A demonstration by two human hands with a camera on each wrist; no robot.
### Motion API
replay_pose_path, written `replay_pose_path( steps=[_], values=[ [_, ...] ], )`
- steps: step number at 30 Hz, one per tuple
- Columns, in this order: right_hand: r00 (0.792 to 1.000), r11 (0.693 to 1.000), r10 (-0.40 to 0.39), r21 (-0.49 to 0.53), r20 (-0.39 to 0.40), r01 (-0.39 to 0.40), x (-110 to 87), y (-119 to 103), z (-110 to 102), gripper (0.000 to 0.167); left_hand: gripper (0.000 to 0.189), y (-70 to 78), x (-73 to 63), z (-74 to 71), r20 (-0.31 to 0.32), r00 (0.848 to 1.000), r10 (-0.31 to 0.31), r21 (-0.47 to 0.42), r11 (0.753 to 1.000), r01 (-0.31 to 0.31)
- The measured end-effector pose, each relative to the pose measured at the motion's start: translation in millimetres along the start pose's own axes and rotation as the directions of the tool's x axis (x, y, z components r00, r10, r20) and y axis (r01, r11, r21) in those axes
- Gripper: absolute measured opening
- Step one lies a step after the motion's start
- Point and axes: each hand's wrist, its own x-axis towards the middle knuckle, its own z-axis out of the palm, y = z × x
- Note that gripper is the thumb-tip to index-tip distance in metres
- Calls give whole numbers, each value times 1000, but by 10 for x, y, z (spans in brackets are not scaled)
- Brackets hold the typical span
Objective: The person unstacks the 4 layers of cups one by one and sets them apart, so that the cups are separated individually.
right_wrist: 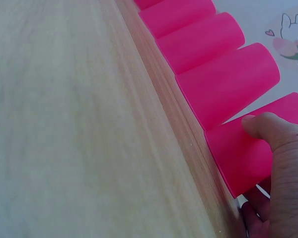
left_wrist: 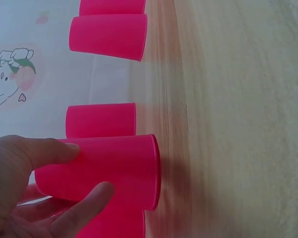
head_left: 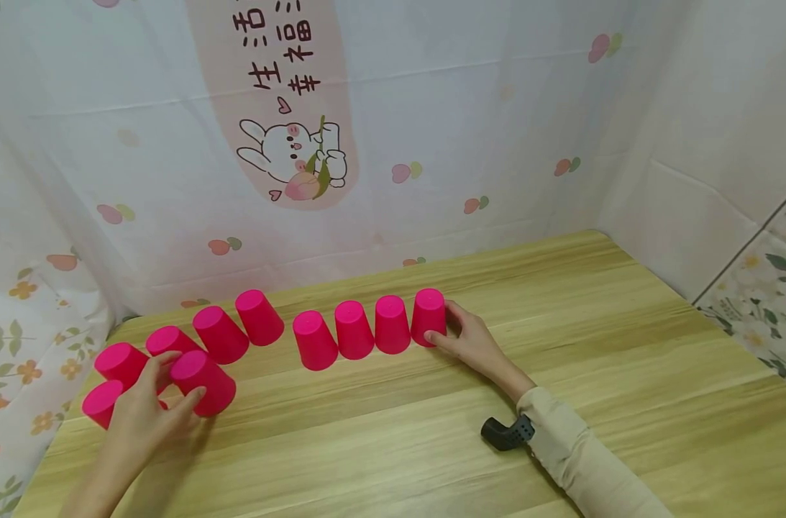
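Observation:
Between the thumb and fingers of my left hand (head_left: 148, 411) is a pink cup (head_left: 205, 388), upside down; whether its rim touches the table cannot be told. The left wrist view shows this cup (left_wrist: 104, 166) in front of others. Behind and left of that hand, several more upturned pink cups (head_left: 219, 335) form a slanting row, partly hidden by the hand. My right hand (head_left: 472, 343) grips the rightmost cup (head_left: 428, 316) of a second row, thumb on its near side. In the right wrist view that cup (right_wrist: 243, 158) adjoins its neighbour (right_wrist: 228, 84).
All of this is on a wood-grain table (head_left: 367, 446). A black curved object (head_left: 505, 434) is by my right sleeve (head_left: 574, 446). Behind the far edge hangs a white printed cloth (head_left: 418, 129). A gap separates the two rows of cups.

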Motion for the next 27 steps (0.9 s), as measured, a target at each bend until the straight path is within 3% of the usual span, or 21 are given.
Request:
replay_pose_path(
  steps=[7,20,27],
  values=[
    [1000,1000,-4,9,0,4,0,-2,-2,50,62,-19,-13,-1,-5,1000,-4,-5,1000,4],
    [1000,1000,-1,-4,5,1,-3,9,-3,50,60,-45,-28,10,-95,995,-17,12,1000,18],
    [1000,1000,1,1,5,-1,1,8,-5,51,62,-44,-16,6,-103,994,-20,39,999,24]
  ],
)
